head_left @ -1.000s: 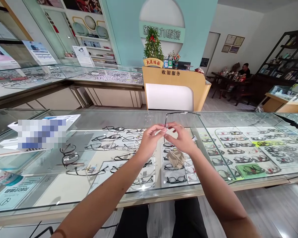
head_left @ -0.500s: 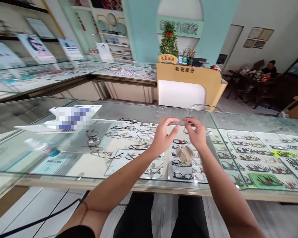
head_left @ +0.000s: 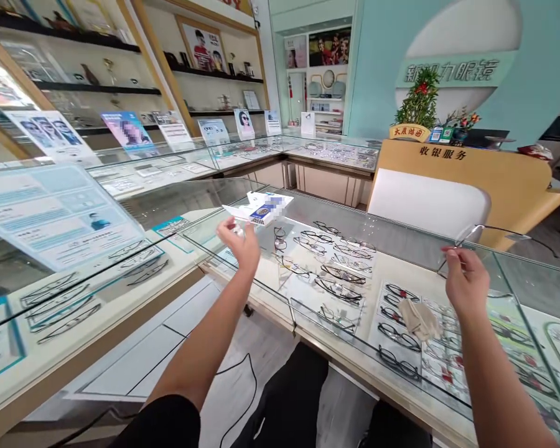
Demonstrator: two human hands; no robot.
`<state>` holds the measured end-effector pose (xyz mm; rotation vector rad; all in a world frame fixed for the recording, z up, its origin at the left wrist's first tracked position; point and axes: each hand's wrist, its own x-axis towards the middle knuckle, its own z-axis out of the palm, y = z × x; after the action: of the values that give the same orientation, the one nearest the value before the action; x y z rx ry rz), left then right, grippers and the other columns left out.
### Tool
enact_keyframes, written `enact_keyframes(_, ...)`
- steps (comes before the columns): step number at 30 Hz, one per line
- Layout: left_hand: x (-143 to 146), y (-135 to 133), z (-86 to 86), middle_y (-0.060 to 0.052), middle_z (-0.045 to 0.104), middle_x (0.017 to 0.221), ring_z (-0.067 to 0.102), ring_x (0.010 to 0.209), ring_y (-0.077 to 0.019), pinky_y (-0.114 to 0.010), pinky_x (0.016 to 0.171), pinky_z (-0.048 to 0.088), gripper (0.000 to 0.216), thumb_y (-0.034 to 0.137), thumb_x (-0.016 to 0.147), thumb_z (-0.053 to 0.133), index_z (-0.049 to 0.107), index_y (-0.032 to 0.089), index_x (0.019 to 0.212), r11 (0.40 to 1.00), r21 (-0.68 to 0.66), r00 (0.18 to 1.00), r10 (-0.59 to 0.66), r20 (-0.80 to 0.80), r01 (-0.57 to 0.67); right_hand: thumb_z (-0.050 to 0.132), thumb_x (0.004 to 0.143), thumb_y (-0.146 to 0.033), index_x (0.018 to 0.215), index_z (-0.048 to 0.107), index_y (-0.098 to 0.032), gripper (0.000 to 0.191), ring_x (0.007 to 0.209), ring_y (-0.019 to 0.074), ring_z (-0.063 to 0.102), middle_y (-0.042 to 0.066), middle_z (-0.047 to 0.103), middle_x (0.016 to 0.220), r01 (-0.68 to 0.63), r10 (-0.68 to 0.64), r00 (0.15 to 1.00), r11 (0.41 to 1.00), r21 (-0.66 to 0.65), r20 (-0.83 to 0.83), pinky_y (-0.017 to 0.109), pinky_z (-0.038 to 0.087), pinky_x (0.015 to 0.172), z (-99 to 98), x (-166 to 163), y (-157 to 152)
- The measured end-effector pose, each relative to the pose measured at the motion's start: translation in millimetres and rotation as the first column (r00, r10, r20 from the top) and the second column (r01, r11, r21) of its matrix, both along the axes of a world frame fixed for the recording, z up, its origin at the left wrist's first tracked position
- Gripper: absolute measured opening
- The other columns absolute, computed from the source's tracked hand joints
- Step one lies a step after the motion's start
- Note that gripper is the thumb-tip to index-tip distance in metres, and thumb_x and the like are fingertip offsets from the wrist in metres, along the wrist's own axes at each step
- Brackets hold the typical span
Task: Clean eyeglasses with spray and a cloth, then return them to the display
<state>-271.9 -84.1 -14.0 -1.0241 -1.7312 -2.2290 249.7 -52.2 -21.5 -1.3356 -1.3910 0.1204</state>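
My right hand (head_left: pixel 464 283) is closed in a pinch on a thin-rimmed pair of glasses (head_left: pixel 494 229), held above the glass display counter (head_left: pixel 270 292) at the right. My left hand (head_left: pixel 239 241) is stretched out to the left over the counter top, fingers curled round a small white thing that I cannot make out. It is just in front of a white and blue box (head_left: pixel 260 209) standing on the glass. A crumpled beige cloth (head_left: pixel 419 318) lies on the glass below my right hand.
Rows of spectacle frames (head_left: pixel 340 274) lie inside the counter under the glass. A tilted leaflet stand (head_left: pixel 56 214) is at the left, with more glass counters behind it. A wooden cashier desk (head_left: pixel 466 180) with a small plant stands beyond the counter. A black cable runs across the floor.
My hands have parted: the left let go of the glasses and swung left to the box, while the right kept the glasses. My view has turned to the left.
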Motion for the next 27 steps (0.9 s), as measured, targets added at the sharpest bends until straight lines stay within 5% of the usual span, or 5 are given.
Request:
enact_keyframes(3, -50.0, 8.5, -19.2, -0.017, 0.059, 0.136, 0.045, 0.144, -0.0408, -0.061, 0.126, 0.029, 0.063, 0.041, 0.076, 0.094, 0.050, 0.024, 0.118, 0.981, -0.192, 0.998, 0.042, 0.055, -0.031, 0.051, 0.104, -0.052, 0.101, 0.077, -0.022, 0.040, 0.101, 0.0286, 0.072, 0.014, 0.081, 0.114, -0.008, 0.008, 1.000, 1.000, 0.006, 0.025, 0.043, 0.054, 0.088, 0.9, -0.9, -1.5)
enact_keyframes(10, -74.3, 13.3, -34.2, -0.003, 0.056, 0.076, 0.061, 0.088, -0.0335, -0.053, 0.088, 0.048, 0.047, 0.034, 0.070, 0.094, 0.049, 0.028, 0.084, 0.933, -0.323, 0.978, -0.105, 0.177, 0.159, 0.051, 0.105, -0.054, 0.100, 0.074, -0.021, 0.041, 0.103, 0.0284, 0.072, 0.015, 0.080, 0.116, -0.052, 0.051, 0.998, 0.999, 0.016, 0.022, 0.042, 0.052, 0.086, 1.3, -0.1, -1.0)
enact_keyframes(18, 30.3, 41.7, 26.0, 0.001, 0.054, 0.064, 0.049, 0.058, -0.0139, -0.032, 0.061, 0.042, 0.057, 0.079, 0.089, 0.068, 0.057, 0.023, 0.080, 0.821, -0.201, 0.845, -0.512, 0.157, 0.535, 0.051, 0.106, -0.060, 0.103, 0.072, -0.021, 0.045, 0.102, 0.0273, 0.070, 0.014, 0.079, 0.120, -0.090, 0.089, 0.995, 0.996, -0.011, -0.044, 0.041, 0.050, 0.088, 2.1, -1.9, 0.9)
enact_keyframes(22, 140.5, 44.2, 67.9, 0.003, 0.035, 0.046, 0.033, 0.041, -0.0113, -0.030, 0.047, 0.029, 0.084, 0.107, 0.079, 0.050, 0.048, 0.025, 0.060, 0.374, -0.056, 0.373, -0.877, 0.304, 0.926, 0.051, 0.107, -0.063, 0.106, 0.071, -0.020, 0.047, 0.099, 0.0259, 0.068, 0.014, 0.078, 0.119, -0.164, 0.163, 0.984, 0.986, -0.005, -0.078, 0.040, 0.051, 0.088, 2.7, -8.2, -0.2)
enact_keyframes(27, 247.6, 48.3, 82.3, 0.006, 0.019, 0.041, 0.021, 0.034, -0.0088, -0.030, 0.041, 0.025, 0.092, 0.115, 0.074, 0.037, 0.037, 0.026, 0.050, -0.162, 0.053, -0.169, -0.893, 0.418, 0.985, 0.049, 0.109, -0.064, 0.105, 0.072, -0.022, 0.048, 0.102, 0.0258, 0.068, 0.011, 0.077, 0.113, -0.241, 0.240, 0.967, 0.970, -0.003, -0.085, 0.040, 0.052, 0.091, 7.4, -13.7, -2.3)
